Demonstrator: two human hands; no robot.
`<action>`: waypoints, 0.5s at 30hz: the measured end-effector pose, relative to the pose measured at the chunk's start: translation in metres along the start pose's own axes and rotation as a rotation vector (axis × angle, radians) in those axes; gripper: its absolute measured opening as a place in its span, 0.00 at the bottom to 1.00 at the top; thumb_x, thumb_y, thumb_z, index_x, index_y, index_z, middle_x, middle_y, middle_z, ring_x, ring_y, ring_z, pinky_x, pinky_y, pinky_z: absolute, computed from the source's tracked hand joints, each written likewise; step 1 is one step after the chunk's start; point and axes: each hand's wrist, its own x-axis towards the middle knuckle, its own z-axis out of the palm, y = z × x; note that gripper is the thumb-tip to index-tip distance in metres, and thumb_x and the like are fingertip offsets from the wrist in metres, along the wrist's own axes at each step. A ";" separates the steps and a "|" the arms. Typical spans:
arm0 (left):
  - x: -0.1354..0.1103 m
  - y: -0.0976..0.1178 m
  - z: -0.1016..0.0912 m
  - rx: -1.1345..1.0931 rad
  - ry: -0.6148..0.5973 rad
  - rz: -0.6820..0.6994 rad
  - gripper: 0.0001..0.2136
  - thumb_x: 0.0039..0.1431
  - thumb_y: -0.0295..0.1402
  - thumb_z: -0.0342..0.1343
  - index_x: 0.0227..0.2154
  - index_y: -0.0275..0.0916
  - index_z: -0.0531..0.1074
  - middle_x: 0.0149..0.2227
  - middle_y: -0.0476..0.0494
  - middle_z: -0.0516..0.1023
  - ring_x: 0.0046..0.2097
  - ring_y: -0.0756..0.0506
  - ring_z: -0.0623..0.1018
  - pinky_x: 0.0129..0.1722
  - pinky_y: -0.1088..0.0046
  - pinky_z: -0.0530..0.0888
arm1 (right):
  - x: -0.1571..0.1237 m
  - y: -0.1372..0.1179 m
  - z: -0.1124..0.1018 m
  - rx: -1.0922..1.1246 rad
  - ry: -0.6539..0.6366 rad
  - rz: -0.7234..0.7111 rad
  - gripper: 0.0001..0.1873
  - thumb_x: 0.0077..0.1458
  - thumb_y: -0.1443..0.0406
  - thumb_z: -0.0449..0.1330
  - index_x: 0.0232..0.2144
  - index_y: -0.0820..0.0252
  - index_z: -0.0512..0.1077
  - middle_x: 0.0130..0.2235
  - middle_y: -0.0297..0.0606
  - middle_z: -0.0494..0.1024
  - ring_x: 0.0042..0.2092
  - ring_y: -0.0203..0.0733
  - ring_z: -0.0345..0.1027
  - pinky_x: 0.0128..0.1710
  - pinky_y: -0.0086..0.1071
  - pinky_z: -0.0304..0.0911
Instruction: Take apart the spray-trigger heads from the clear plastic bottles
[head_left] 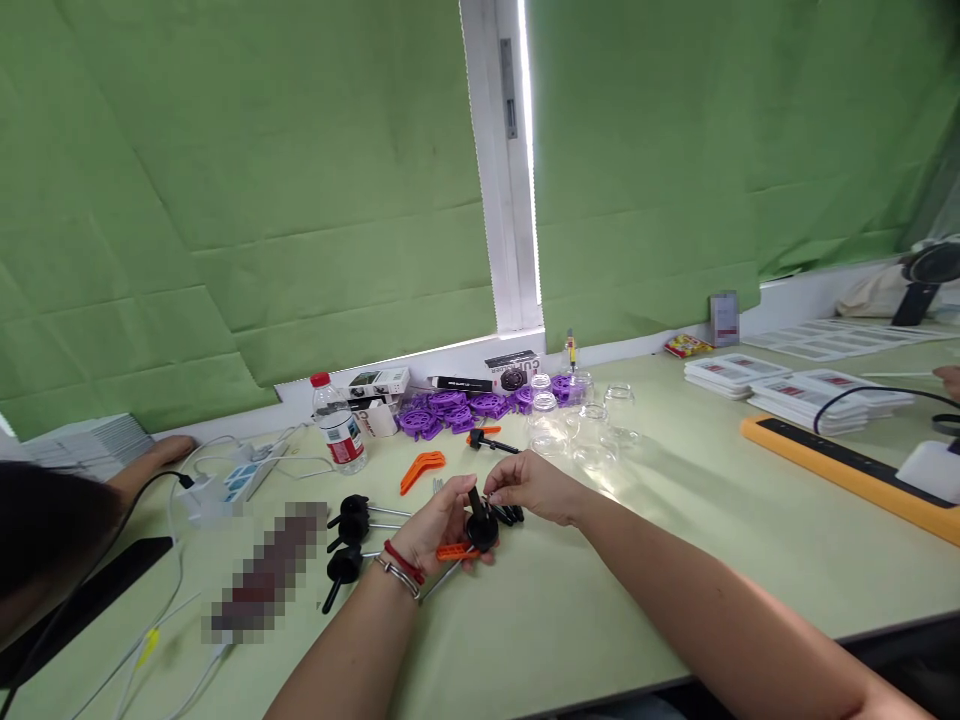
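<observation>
My left hand (pixel 442 525) is wrapped round a black round plastic part with a short upright stem (pixel 482 530). An orange plastic piece (pixel 456 551) and a thin metal rod (pixel 441 582) show at the same hand. Close against the part, my right hand (pixel 541 487) pinches its thumb and fingers together; what lies between the fingertips is too small to make out. Several small black pieces (pixel 511 515) sit just beneath it. Left of my hands lie black parts with metal rods (pixel 346 565). Beyond them is a loose orange bent piece (pixel 421 468).
Purple plastic parts (pixel 450 412), clear cups (pixel 592 430) and a water bottle (pixel 339 425) stand along the back. A yellow-black bar (pixel 847 475) and white card stacks (pixel 814 395) are at right. Cables and a power strip (pixel 251 475) lie left, near another person's arm (pixel 154 465).
</observation>
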 end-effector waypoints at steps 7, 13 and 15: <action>0.001 -0.001 -0.001 0.025 -0.010 0.032 0.26 0.48 0.57 0.48 0.39 0.38 0.63 0.27 0.42 0.74 0.25 0.43 0.77 0.14 0.78 0.63 | 0.001 -0.003 0.006 -0.082 -0.038 -0.017 0.09 0.40 0.64 0.65 0.28 0.62 0.76 0.29 0.33 0.76 0.32 0.36 0.67 0.34 0.29 0.62; 0.000 -0.001 0.000 0.044 -0.028 0.042 0.24 0.50 0.55 0.48 0.38 0.38 0.64 0.27 0.42 0.74 0.24 0.43 0.77 0.14 0.78 0.63 | 0.000 -0.007 0.003 -0.137 -0.073 -0.002 0.08 0.39 0.66 0.65 0.27 0.61 0.76 0.28 0.32 0.75 0.30 0.35 0.65 0.32 0.28 0.60; 0.000 -0.001 0.000 0.043 -0.031 0.045 0.23 0.51 0.54 0.47 0.38 0.38 0.64 0.27 0.42 0.74 0.25 0.44 0.76 0.14 0.78 0.63 | 0.000 -0.008 0.002 -0.155 -0.082 0.000 0.07 0.39 0.66 0.65 0.27 0.62 0.76 0.28 0.32 0.74 0.30 0.34 0.65 0.31 0.27 0.60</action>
